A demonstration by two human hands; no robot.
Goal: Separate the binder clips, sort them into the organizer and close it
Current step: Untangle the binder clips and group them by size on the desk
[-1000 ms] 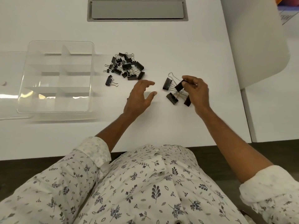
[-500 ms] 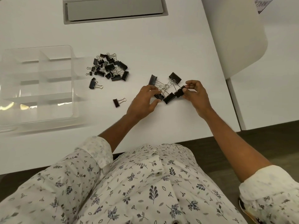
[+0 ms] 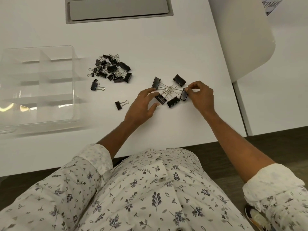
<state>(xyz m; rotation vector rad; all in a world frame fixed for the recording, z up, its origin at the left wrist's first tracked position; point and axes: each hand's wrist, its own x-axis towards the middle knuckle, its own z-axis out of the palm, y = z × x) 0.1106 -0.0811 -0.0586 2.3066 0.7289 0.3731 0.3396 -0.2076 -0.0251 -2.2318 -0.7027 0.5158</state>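
Observation:
A linked cluster of large black binder clips lies on the white table, their wire handles hooked together at the centre. My right hand pinches the rightmost clip of the cluster. My left hand touches the lower-left clip with its fingertips. A pile of several smaller black clips lies further left. Two single clips lie loose near it. The clear plastic organizer with empty divided compartments stands open at the left.
A grey cable hatch is set into the table at the back. A white chair back stands to the right of the table. The table's front edge runs just above my patterned shirt.
My right hand has set the linked cluster down on the table. My left hand moved right onto its lower-left clip. A single clip that the left hand covered now lies exposed.

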